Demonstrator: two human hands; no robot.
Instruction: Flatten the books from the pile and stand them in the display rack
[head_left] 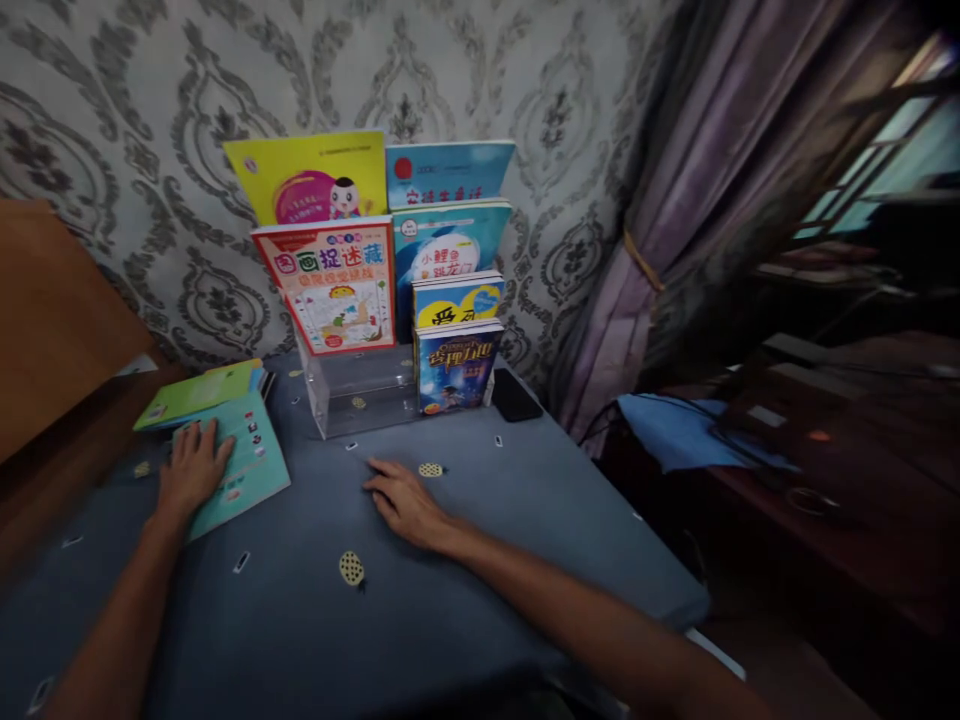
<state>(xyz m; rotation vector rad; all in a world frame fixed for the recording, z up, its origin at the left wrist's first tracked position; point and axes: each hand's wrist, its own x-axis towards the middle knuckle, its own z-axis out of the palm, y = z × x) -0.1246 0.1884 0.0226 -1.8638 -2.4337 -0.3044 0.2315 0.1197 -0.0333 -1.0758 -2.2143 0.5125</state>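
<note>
Patterned grey wallpaper (150,110) fills the background beyond my hands, with a purple curtain (697,200) hanging off to my right. Under both palms runs a table with a dark blue-grey cloth (480,580), dotted with small woven motifs.

Straight ahead of my right hand stands a clear acrylic book stand (360,395), tiered, with picture books in rows; its front left slot shows bare. A dark blue storybook (456,366) sits in the front right slot, just beyond my fingertips.

My left hand (191,468) lies flat, fingers spread, on a teal paperback (240,462) whose far edge lies just beside a green booklet (201,392). It holds nothing; it only presses down. My right hand (405,500) rests open on the cloth, palm down, empty, well apart from the left.

I judge the teal paperback light, thin and floppy, with a glossy cover that slides easily on cloth. It should lift best by pinching the edge nearest me or the spine side, thumb under, so the pages do not sag or fan.
</note>
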